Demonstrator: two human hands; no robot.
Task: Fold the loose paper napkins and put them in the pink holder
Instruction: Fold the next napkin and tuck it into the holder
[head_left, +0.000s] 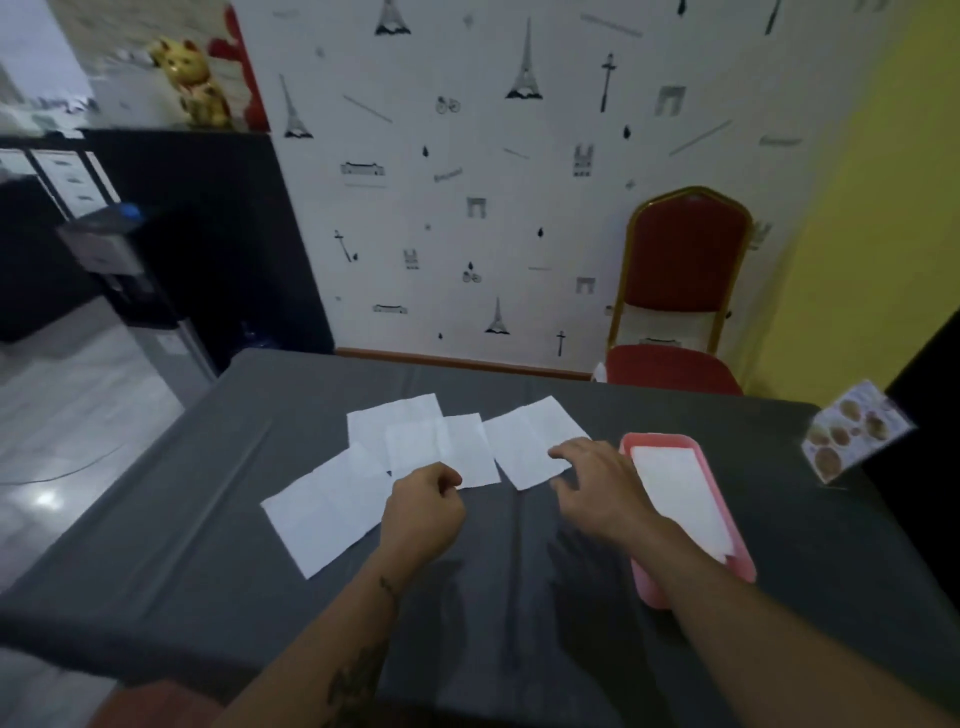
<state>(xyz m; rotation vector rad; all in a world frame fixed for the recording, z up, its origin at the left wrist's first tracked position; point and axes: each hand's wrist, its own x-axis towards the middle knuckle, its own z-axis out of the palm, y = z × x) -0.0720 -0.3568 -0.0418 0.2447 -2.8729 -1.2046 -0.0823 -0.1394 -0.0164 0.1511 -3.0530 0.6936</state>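
Here is the pink holder (631, 448), a shallow pink tray lying flat on the dark grey tablecloth (208, 519), and it already carries white paper: a folded napkin (675, 493) lies lengthwise inside it, filling most of the bed, its near corner looking a little ragged. How many sheets are in that stack cannot be told.

Just left of the holder, four loose napkins are spread out flat on the cloth. The closest to the holder is the right napkin (524, 434), lying apart from the rest. Next leftward is the middle napkin (441, 441), which overlaps the far napkin (389, 421) behind it. Furthest from the holder, and nearest the person, is the big left napkin (327, 512), open and creased.

The right hand (597, 483) hovers right beside the holder's far left edge, fingers spread and relaxed, fingertips (558, 453) over the near corner of the right napkin; whether they actually touch the paper is unclear, and it grasps nothing. The left hand (423, 506), further left of the holder, has its fingers curled in at the near edge of the middle napkin; whether it pinches that edge cannot be told.

Beyond the holder stands a red chair (685, 270), and to the holder's right a picture card (852, 436) stands propped up.
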